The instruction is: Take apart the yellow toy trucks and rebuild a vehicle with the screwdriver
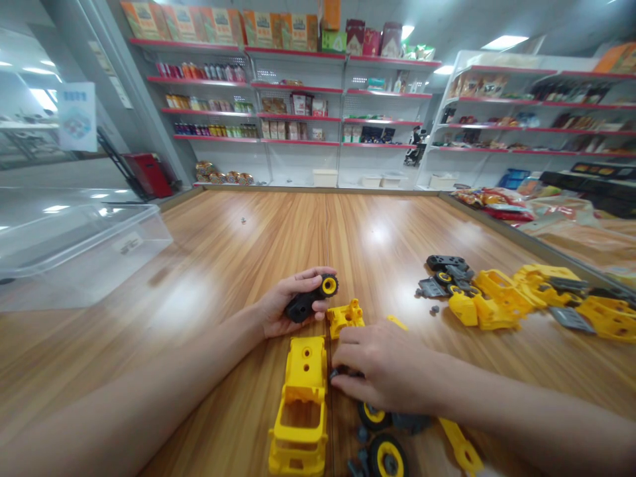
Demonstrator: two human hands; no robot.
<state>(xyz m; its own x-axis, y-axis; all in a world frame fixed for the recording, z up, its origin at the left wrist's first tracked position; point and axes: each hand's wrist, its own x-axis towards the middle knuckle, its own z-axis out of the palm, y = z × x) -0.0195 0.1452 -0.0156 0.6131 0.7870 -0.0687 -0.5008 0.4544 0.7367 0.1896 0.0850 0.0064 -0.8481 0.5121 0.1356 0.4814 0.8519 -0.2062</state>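
A black toy part (299,307) with a yellow-rimmed wheel (328,285) at its upper end is held above the table (298,232), gripped between the thumb and fingers of the left hand (281,303). The right hand (380,361) is curled low over the table, its fingertips at a small dark piece (338,373); whether they grip it I cannot tell. A yellow bracket (348,319) lies between the hands, and a yellow truck body (308,363) lies nearer the person. Loose wheels (389,457) and a yellow bar (462,447) lie below the right hand and forearm. Farther right is a heap of yellow, grey and black parts (501,301). A clear plastic bin (99,252) stands at the left, and stocked shelves (298,119) line the background.
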